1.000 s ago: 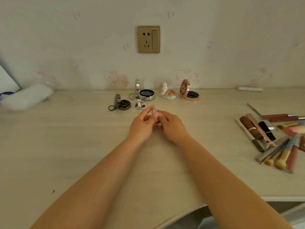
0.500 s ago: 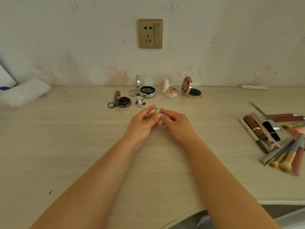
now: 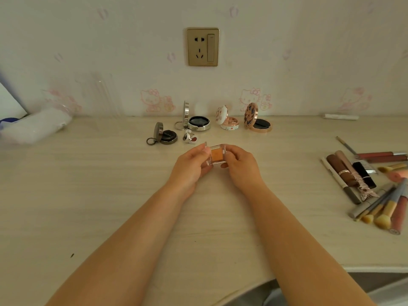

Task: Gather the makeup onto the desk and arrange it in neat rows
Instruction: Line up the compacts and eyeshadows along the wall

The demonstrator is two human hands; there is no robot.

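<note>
We grip an orange eyeshadow pan (image 3: 217, 156) in both hands; compacts (image 3: 229, 124) sit rowed far, brushes (image 3: 384, 208) remain heaped right.

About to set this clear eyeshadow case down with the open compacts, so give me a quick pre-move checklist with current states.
1. Eyeshadow case gripped by left hand and right hand: ok.
2. Case lid open: cannot tell.
3. Free desk right of the heart-shaped compact: ok.
4. Back-row compacts, including the silver compact, stand open: ok.
5. Brush pile arranged in rows: not ok.
</note>
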